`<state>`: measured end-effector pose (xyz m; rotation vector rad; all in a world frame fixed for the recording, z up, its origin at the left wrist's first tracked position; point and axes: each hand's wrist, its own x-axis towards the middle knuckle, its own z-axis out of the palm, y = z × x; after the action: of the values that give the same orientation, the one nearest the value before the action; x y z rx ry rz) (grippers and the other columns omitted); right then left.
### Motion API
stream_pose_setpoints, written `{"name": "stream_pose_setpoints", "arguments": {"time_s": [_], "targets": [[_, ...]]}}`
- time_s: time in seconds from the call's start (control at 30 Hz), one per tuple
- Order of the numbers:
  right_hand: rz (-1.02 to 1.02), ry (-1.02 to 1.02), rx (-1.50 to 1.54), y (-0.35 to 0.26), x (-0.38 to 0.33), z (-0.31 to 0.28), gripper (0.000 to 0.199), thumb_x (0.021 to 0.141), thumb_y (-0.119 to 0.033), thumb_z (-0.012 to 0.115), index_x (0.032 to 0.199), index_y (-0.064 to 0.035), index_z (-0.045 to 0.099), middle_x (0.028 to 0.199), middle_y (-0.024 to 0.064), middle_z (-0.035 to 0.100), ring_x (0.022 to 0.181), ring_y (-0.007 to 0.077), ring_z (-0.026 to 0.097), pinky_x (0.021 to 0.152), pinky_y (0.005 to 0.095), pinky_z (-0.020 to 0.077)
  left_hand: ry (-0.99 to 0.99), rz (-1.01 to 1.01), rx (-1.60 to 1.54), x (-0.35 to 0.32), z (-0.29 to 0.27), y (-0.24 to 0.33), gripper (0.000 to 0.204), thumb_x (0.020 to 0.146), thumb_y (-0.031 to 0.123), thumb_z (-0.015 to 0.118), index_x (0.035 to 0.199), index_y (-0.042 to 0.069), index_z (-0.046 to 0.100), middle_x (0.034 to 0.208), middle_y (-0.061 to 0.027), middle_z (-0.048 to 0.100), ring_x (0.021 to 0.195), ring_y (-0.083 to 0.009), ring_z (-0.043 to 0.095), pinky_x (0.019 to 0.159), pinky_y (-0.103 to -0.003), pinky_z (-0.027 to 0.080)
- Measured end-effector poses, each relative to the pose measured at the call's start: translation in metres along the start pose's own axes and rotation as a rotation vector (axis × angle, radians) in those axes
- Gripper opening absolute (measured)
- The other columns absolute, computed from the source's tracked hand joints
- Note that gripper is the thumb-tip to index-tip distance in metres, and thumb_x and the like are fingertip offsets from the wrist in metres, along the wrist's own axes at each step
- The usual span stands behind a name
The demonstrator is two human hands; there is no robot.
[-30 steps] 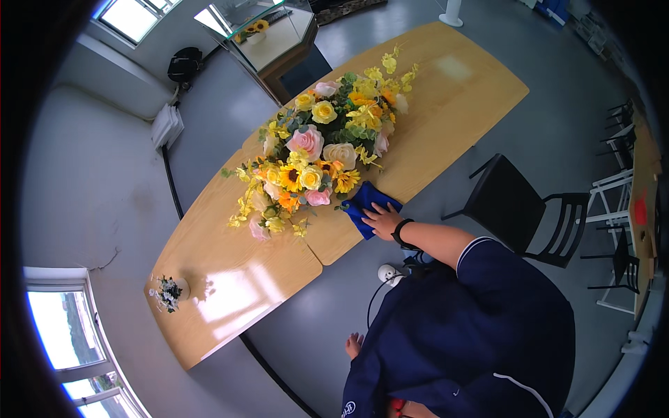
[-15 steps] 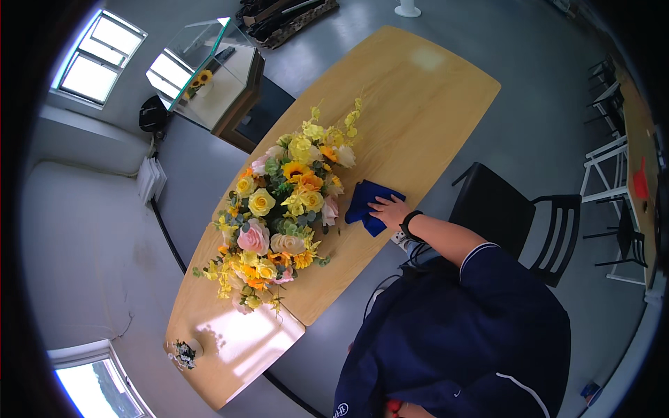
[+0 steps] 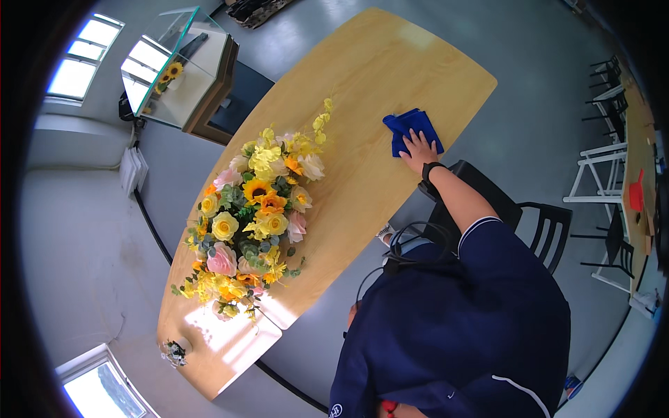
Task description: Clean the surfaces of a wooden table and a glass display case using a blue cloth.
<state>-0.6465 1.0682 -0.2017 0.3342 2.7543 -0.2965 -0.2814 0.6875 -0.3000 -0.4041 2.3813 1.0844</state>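
Long wooden table [image 3: 369,160] before you, 1 flower arrangement [image 3: 258,202] on it, black chair [image 3: 499,198] alongside, blue cloth [image 3: 405,126] near the table's right edge, your right hand [image 3: 419,150] spread flat on it, your left hand [image 3: 352,316] mostly hidden, its state impossible to tell

Can barely see left hand [image 3: 351,315]: mostly hidden behind navy shirt [image 3: 453,313], finger pose lost to me. Right hand [image 3: 419,150] covers part of blue cloth [image 3: 411,123]. Base of flower arrangement [image 3: 251,202] hidden from me. Lower edge of my view crops window [image 3: 104,390]; small red thing [image 3: 389,406] there, can't identify.
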Motion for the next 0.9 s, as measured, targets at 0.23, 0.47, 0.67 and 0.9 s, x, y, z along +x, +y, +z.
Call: {"name": "stream_pose_setpoints", "arguments": {"time_s": [0.23, 0.47, 0.67, 0.9], "targets": [[-0.102, -0.033, -0.084, 0.005, -0.013, 0.009, 0.054, 0.089, -0.044, 0.038, 0.138, -0.0285, 0.021, 0.146, 0.001, 0.005, 0.134, 0.0257, 0.006, 0.105, 0.0532, 0.0098, -0.137, 0.007, 0.092, -0.045, 0.035, 0.003, 0.039, 0.083, 0.033, 0.052, 0.106, 0.003, 0.055, 0.098, -0.0209, 0.058, 0.089, -0.0346, 0.057, 0.076, -0.041, 0.046], [-0.164, -0.191, -0.136, -0.029, -0.008, -0.001, 0.047, 0.089, -0.044, 0.037, 0.134, -0.0359, 0.027, 0.146, 0.0001, 0.005, 0.133, 0.0305, 0.007, 0.102, 0.0574, 0.018, -0.229, -0.209, -0.087, -0.083, 0.082, 0.047, 0.042, 0.084, 0.037, 0.046, 0.108, 0.003, 0.055, 0.108, -0.0213, 0.056, 0.1, -0.0369, 0.053, 0.085, -0.041, 0.042], [-0.238, -0.094, -0.255, -0.001, -0.01, 0.005, 0.049, 0.089, -0.04, 0.038, 0.136, -0.0362, 0.022, 0.147, 0.0028, 0.004, 0.133, 0.0325, 0.007, 0.102, 0.0561, 0.0165, -0.151, -0.159, -0.357, -0.08, 0.121, 0.08, 0.049, 0.086, 0.042, 0.038, 0.116, 0.005, 0.048, 0.111, -0.0242, 0.053, 0.105, -0.039, 0.049, 0.089, -0.043, 0.039], [-0.841, -0.065, -0.442, 0.029, 0.021, -0.02, 0.048, 0.087, -0.043, 0.04, 0.132, -0.0255, 0.036, 0.144, 0.0083, 0.015, 0.132, 0.0324, 0.011, 0.105, 0.0517, 0.0087, -0.356, -0.108, -0.093, -0.03, 0.225, 0.075, 0.069, 0.083, 0.058, 0.035, 0.137, 0.018, 0.022, 0.136, -0.0341, 0.013, 0.13, -0.042, 0.009, 0.103, -0.054, 0.012]]}}
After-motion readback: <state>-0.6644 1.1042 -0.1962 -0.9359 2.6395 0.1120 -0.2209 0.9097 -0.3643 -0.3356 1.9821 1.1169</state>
